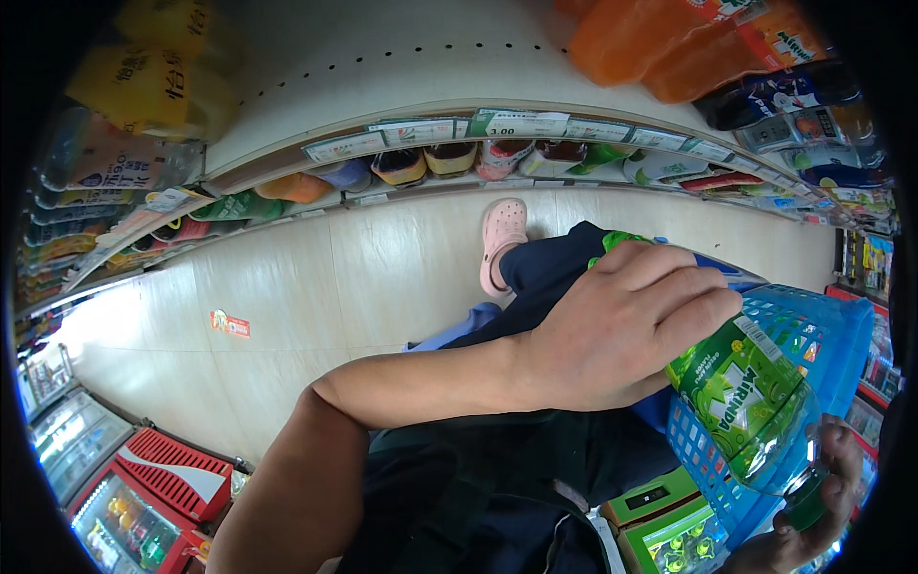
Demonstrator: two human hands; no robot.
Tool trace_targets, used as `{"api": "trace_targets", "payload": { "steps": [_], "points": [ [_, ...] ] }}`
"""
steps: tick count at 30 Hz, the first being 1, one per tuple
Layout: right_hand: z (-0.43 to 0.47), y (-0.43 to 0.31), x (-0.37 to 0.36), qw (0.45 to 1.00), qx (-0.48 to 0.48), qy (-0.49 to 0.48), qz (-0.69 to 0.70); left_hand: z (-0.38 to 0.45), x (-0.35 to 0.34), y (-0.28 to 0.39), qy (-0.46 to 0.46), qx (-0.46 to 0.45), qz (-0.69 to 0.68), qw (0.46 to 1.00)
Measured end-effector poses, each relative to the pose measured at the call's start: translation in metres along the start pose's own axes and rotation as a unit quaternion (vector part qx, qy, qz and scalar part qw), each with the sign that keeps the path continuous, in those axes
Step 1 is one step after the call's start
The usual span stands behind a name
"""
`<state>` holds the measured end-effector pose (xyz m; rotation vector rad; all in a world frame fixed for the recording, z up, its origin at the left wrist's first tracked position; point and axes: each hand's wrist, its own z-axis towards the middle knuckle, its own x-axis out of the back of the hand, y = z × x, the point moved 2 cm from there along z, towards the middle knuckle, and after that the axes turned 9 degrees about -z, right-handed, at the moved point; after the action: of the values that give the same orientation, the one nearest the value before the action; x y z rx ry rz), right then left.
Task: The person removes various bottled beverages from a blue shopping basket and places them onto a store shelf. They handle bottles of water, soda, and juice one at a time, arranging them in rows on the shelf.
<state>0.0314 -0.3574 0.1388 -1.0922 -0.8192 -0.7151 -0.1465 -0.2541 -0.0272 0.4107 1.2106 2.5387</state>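
Note:
My left hand (631, 323) grips the base end of a green Mirinda soda bottle (746, 387), its label facing up. The bottle lies tilted, with its green cap (807, 501) towards the lower right. Around the neck and cap curl the fingers of my right hand (825, 495), partly dark near the picture's rim. Directly beneath the bottle is a blue plastic shopping basket (846, 323) with a lattice wall. A blue packet (731, 271) shows just beyond my left knuckles, partly hidden.
A store shelf (401, 79) with price tags (520, 123) runs ahead. Orange Mirinda bottles (688, 57) stand on its right, yellow-labelled bottles (154, 86) on its left. Below are a pink clog (502, 240) on a foot, a red cooler (172, 466) and a green cooler (656, 502).

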Motion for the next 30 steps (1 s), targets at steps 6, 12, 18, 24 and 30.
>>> {"api": "trace_targets", "payload": {
  "steps": [6,12,18,24,30],
  "points": [
    [-0.021,0.015,0.009,0.993,-0.106,-0.009,-0.058,-0.006,-0.011,-0.005,-0.018,0.026,-0.014,0.999],
    [0.003,0.021,0.001,0.995,-0.04,-0.087,0.006,-0.013,-0.026,-0.011,-0.047,0.057,-0.033,0.997],
    [-0.002,0.027,0.001,0.984,-0.13,-0.12,-0.02,-0.015,-0.027,-0.014,-0.069,0.078,-0.026,0.994],
    [0.005,0.024,-0.012,0.987,-0.124,-0.095,0.044,-0.012,-0.024,-0.017,-0.047,0.105,-0.047,0.992],
    [-0.031,0.031,0.012,0.972,-0.179,-0.122,-0.09,-0.006,0.009,-0.017,-0.004,0.225,-0.019,0.974]
  ]
}}
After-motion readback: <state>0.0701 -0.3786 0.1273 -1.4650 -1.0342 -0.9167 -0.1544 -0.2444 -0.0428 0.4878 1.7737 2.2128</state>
